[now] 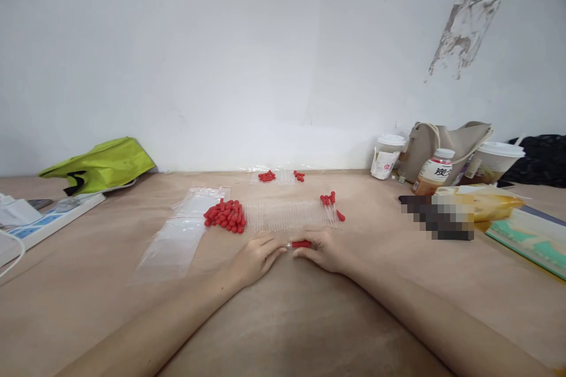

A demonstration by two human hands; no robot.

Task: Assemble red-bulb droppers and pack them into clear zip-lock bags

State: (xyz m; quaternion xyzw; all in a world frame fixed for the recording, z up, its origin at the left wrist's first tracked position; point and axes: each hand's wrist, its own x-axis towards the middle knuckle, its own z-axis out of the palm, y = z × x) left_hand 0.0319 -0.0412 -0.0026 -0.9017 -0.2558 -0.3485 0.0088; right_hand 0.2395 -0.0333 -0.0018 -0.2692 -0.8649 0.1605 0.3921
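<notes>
My left hand (pixel 262 254) is closed in a pinch on a clear glass dropper tube (pixel 289 245), most of it hidden by the fingers. Facing it, my right hand (pixel 325 250) grips a red rubber bulb (pixel 302 244) between thumb and fingers. The tube's end meets the bulb's end or nearly so; I cannot tell how far one sits in the other. Just beyond the hands lies a row of clear glass tubes (pixel 283 215) side by side. A pile of red bulbs (pixel 225 215) is at the row's left end. Several droppers with red bulbs (pixel 328 199) lie at its right end.
Clear plastic bags (pixel 172 247) lie to the left. More red bulbs (pixel 266 176) and tubes rest near the wall. A power strip (pixel 62 218) and a green bag (pixel 101 165) are far left. Cups (pixel 384 156), a bottle (pixel 434 172) and a handbag (pixel 460 135) stand right.
</notes>
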